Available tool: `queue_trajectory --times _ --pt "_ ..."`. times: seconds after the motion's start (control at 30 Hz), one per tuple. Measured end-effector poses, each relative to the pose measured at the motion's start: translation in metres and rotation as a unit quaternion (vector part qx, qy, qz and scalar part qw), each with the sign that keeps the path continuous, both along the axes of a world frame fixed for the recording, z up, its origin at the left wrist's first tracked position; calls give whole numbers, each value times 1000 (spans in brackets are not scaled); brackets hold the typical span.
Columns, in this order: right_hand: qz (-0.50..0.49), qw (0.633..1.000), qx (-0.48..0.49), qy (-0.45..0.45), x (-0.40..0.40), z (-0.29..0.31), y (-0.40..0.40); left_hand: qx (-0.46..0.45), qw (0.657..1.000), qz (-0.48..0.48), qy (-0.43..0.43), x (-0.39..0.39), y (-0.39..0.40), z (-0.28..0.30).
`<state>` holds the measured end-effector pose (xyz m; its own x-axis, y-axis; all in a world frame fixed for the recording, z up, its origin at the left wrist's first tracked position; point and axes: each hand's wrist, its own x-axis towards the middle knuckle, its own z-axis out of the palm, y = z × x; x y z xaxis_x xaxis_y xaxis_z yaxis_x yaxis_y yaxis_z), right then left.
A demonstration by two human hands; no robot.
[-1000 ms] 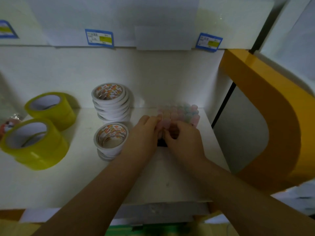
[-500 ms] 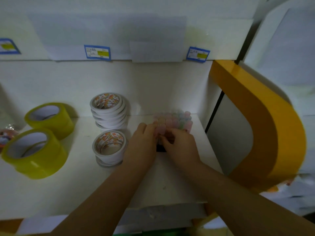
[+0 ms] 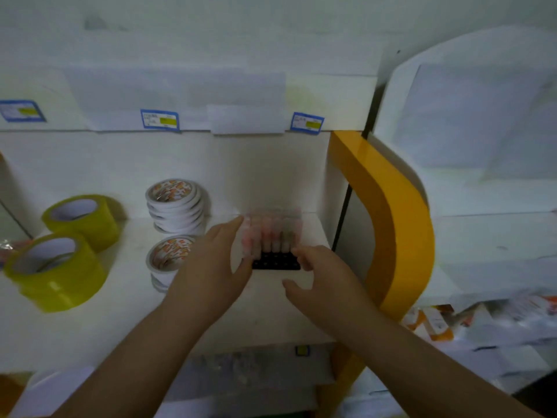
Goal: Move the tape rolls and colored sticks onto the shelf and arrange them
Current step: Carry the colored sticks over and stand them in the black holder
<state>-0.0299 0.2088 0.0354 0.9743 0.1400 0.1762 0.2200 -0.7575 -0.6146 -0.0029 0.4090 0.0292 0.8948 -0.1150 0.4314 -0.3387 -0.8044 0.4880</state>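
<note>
A block of pastel colored sticks (image 3: 272, 233) with black bases stands on the white shelf (image 3: 120, 321) near its right end. My left hand (image 3: 211, 267) lies against the block's left side, fingers straight. Just right of the block's front, my right hand (image 3: 319, 282) hovers with relaxed, spread fingers and holds nothing. Left of the sticks stand two stacks of white tape rolls: a taller one (image 3: 176, 206) at the back and a shorter one (image 3: 168, 263) in front, partly behind my left hand. Two yellow tape rolls (image 3: 57, 270) (image 3: 84, 218) sit at the far left.
A yellow curved side panel (image 3: 391, 224) closes the shelf on the right. Blue price labels (image 3: 159, 119) hang on the shelf edge above. Orange and white packages (image 3: 434, 321) lie low at the right, beyond the panel.
Both hands have come off the front of the stick block and spread apart. The black bases now show. The camera has tilted upward.
</note>
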Motion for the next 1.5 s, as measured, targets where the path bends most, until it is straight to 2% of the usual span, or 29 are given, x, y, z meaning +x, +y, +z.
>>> queue_trajectory --times 0.1,0.3,0.5,0.63,0.83,1.27,1.5 --pt "23 1000 -12 -2 -31 10 -23 39 999 -18 -27 -26 -18 28" --pt "29 998 25 -54 -97 33 -98 25 998 -23 -55 -82 -89 66" --pt "-31 997 46 -58 -143 38 -210 54 996 -52 -56 -129 -187 73" --pt "-82 993 55 -62 -162 34 -270 37 996 -77 -36 -147 -243 71" --pt "-133 987 12 -93 -205 34 -356 42 993 -104 -29 -164 -332 66" --pt "-230 967 -34 -107 -213 17 -472 18 980 -198 -6 -123 -487 37" --pt "-255 960 -83 -84 -167 20 -530 -2 973 -229 6 -59 -557 29"
